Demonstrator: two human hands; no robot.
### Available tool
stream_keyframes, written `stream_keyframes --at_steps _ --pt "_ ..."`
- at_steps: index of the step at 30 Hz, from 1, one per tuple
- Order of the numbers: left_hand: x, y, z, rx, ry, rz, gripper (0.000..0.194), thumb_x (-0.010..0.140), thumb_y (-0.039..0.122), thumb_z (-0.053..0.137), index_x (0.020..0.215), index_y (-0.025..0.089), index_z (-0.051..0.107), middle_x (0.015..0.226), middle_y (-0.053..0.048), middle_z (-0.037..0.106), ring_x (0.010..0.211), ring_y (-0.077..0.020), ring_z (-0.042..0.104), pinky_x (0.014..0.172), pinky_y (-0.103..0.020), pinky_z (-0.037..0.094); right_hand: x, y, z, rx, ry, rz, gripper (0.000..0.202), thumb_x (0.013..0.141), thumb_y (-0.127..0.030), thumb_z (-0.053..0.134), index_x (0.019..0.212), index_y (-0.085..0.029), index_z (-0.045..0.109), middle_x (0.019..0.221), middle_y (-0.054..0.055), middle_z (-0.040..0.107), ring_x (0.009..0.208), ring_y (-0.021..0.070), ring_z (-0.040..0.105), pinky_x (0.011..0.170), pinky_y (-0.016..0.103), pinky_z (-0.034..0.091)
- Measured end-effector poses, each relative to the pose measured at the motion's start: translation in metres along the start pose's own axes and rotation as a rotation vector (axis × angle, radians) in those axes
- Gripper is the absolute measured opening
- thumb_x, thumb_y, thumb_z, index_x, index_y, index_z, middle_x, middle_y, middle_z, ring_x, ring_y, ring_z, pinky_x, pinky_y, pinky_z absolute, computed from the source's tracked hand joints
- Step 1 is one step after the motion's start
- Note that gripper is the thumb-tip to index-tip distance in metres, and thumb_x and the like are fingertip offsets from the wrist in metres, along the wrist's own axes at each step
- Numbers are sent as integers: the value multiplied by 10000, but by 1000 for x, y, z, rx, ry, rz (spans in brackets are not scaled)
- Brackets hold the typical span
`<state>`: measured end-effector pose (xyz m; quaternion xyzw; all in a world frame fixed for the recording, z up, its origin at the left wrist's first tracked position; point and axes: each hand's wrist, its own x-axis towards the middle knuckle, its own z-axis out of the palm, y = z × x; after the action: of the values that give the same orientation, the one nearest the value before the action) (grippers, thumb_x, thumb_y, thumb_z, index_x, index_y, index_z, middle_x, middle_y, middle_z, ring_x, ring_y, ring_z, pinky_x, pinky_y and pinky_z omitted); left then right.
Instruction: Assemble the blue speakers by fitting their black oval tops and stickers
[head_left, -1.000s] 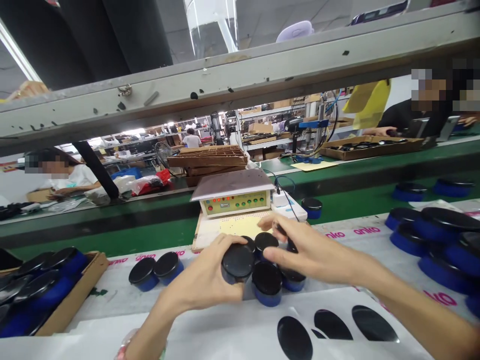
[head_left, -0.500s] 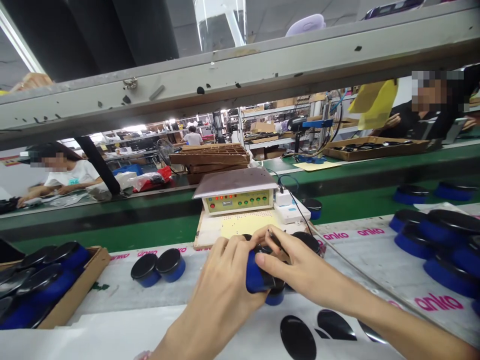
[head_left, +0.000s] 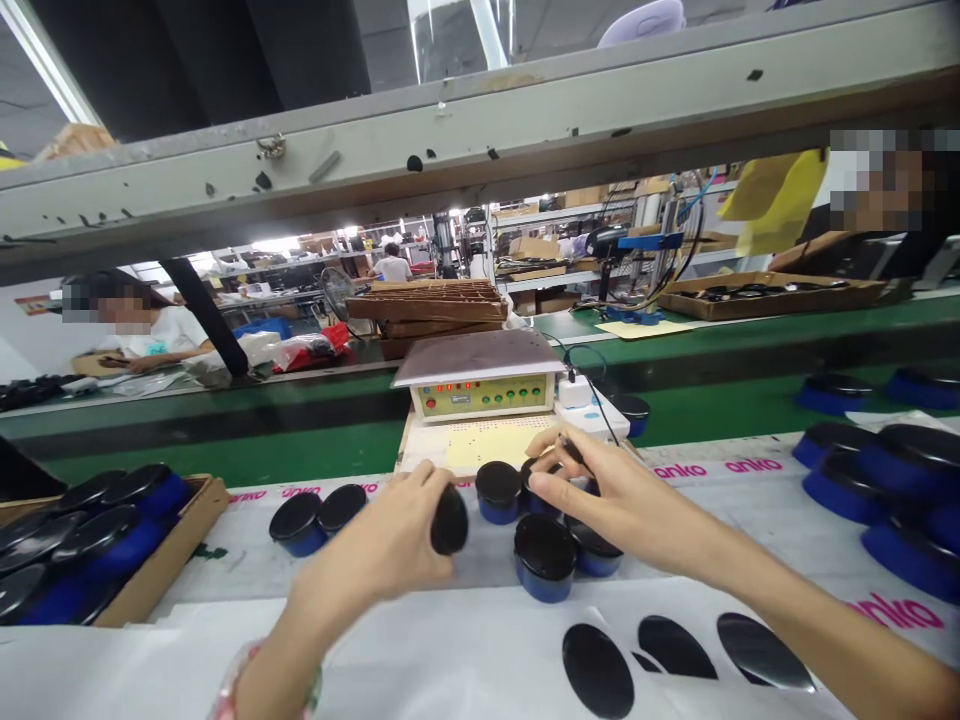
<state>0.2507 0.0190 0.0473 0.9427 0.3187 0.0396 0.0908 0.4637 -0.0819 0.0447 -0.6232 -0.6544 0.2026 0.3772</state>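
My left hand (head_left: pixel 390 535) is closed round a round black-topped piece (head_left: pixel 450 520), tilted so that its black face points right. My right hand (head_left: pixel 592 480) hangs over a group of blue pieces with black tops; a small dark object (head_left: pixel 571 450) is pinched in its fingers, too small to name. Below and left of that hand stand a black-topped blue piece (head_left: pixel 545 555) and a smaller one (head_left: pixel 498 490). Two more, one of them (head_left: pixel 297 525) fully in view, sit left of my left hand. Flat black ovals (head_left: pixel 598 670) lie on the white sheet in front.
A cardboard tray (head_left: pixel 169 550) of blue pieces is at the left, more pieces (head_left: pixel 840 485) at the right. Behind the hands stands a control box (head_left: pixel 487 395) with a cable. A shelf beam (head_left: pixel 450 130) crosses above. People sit across the green belt (head_left: pixel 337 445).
My left hand has moved left with the piece, away from my right hand, and turned it. Pieces formerly covered now show between the hands. The view has shifted slightly.
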Motion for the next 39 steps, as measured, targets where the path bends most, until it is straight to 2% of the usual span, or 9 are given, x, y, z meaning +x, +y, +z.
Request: stream_keyframes --at_steps 4,8,10,13,17,23,30,37,39 --pt "-2 -41 -5 129 -75 -163 368 548 50 561 902 143 595 800 -69 633 889 -338 602 900 -557 391 5 15 13 -278 -53 -40 128 891 -330 485 930 -214 447 807 5 517 710 177 510 638 306 404" --pt "6 -44 3 74 -86 -180 407 534 150 717 930 136 628 852 -105 680 910 -382 618 954 -669 301 16 38 39 -297 -34 -80 126 846 -274 542 842 -202 439 881 56 529 871 235 517 762 361 400" --pt "18 -32 18 3 -41 -109 580 610 264 748 1146 134 567 1140 -167 630 1112 -396 545 1015 -617 299 21 46 45 -291 -31 -90 114 846 -255 537 832 -200 438 896 66 532 895 241 517 784 368 401" --pt "39 -13 51 -145 37 52 789 748 293 688 1414 155 288 1475 -172 332 1365 -301 312 1103 -454 299 24 52 47 -286 -34 -95 106 837 -237 538 873 -196 447 872 55 529 855 229 518 763 359 413" --pt "57 -6 80 -336 123 170 632 820 173 606 1393 223 344 1474 -108 341 1346 -218 363 1098 -368 342 23 52 47 -291 -35 -100 113 815 -215 554 839 -198 445 913 60 529 886 219 505 790 344 409" --pt "54 -14 65 -494 295 116 505 793 276 677 1261 250 489 1224 -60 521 1154 -220 527 1002 -374 433 26 57 39 -294 -34 -42 148 845 -332 536 827 -208 456 855 33 542 870 214 530 788 335 410" --pt "51 -13 74 -490 208 114 555 702 222 752 1218 244 549 1137 -56 547 993 -226 605 914 -378 491 30 74 29 -341 2 94 297 714 -336 650 725 -227 374 695 -10 522 598 174 492 545 274 331" --pt "42 4 58 -463 274 150 717 814 353 657 1421 256 288 1499 -89 279 1389 -261 257 1133 -452 275 20 34 14 -289 164 35 186 791 -329 543 850 -224 401 731 -31 447 657 158 467 603 274 356" --pt "36 13 51 -497 314 205 764 818 388 652 1441 254 230 1502 -86 301 1385 -253 280 1129 -442 297 13 17 10 -194 132 -47 176 793 -296 527 911 -226 417 752 -35 426 672 144 457 617 258 377"
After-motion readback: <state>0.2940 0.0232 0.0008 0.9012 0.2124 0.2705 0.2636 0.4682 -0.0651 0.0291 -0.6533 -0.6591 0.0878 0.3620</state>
